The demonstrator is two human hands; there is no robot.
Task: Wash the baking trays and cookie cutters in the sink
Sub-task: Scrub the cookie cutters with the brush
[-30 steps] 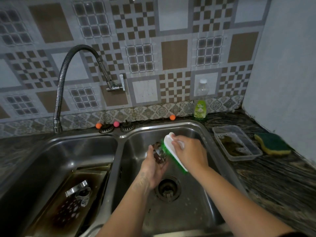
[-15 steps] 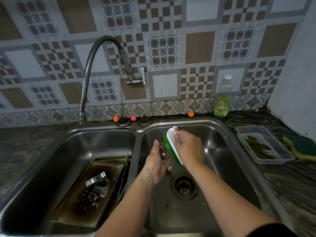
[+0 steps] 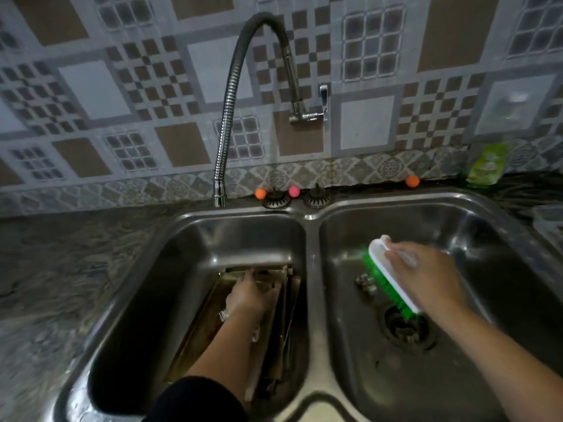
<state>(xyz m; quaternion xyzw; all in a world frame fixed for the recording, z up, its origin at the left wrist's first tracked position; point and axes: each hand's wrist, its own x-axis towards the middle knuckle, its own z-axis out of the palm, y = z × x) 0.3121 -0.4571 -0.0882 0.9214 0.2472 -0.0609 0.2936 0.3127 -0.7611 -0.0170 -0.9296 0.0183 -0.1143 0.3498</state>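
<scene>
- Two basins make up the steel sink (image 3: 307, 239); stained baking trays (image 3: 274, 339) lie stacked in the left basin, toward its right wall.
- Left hand (image 3: 248, 295) reaches down onto the trays; blur hides whether its fingers are spread or curled.
- Right hand (image 3: 426, 275) grips the white-backed, green-bristled brush (image 3: 393, 281) over the right basin, fingers wrapped over its back.
- A cookie cutter (image 3: 365, 283) lies on the right basin's floor, just beside the bristles, above the drain (image 3: 406, 328).

Left hand (image 3: 248, 295) blurred over trays (image 3: 274, 345), grip unclear; green bottle (image 3: 486, 164) smeared.
</scene>
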